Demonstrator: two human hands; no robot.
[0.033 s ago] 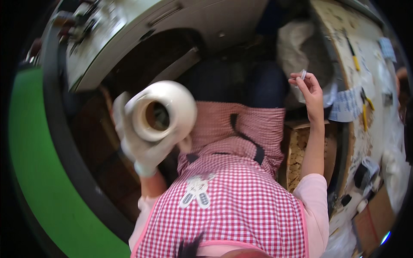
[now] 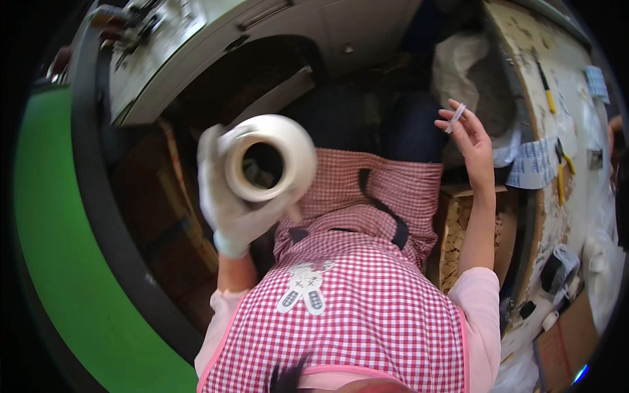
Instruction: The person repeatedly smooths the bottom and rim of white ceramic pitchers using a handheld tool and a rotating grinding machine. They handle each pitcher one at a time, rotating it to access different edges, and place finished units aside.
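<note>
My left hand (image 2: 229,203), in a white glove, is wrapped round a rounded, cream-white jar (image 2: 298,154). The jar is tilted so that its wide mouth faces up toward me, and its inside is mostly dark. Over on the right, my bare right hand (image 2: 473,141) is raised, with a small, pale translucent piece (image 2: 457,118) pinched in its fingers. That piece looks thin and ring-like, but its exact kind is too small to make out. The two hands are well apart, and the jar hangs above the left side of my checked apron (image 2: 367,288).
A worn worktable (image 2: 524,59) on the right bears yellow-handled pliers (image 2: 561,171), a yellow-handled tool (image 2: 548,92) and plastic bags. Below my right forearm stands a carton (image 2: 455,242) of tan pieces. On the left runs a green surface (image 2: 59,216); a pale drawer desk (image 2: 288,26) stands ahead.
The jar and my left hand have shifted a little to the right and slightly up in the picture. My right fingers have spread somewhat around the small pale piece.
</note>
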